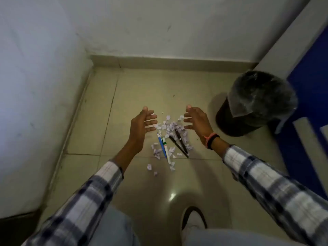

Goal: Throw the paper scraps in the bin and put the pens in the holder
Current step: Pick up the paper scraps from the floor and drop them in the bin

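Head view: left hand (143,121) and right hand (196,119) spread, empty, flanking paper scraps (170,126); pens (178,144) risk being scooped binward.

The scene was dim, with a muted greenish cast. A small bright glare spot shone on the glossy floor tiles (171,197) toward 6 o'clock, inside a broad soft shadow. The bin (255,103) at 2 o'clock cast a faint shadow toward 9 o'clock. Wide-angle distortion bent the walls (39,86) near the edges. The plaid sleeves (276,189) looked soft and slightly blurred at 5 and 7 o'clock.
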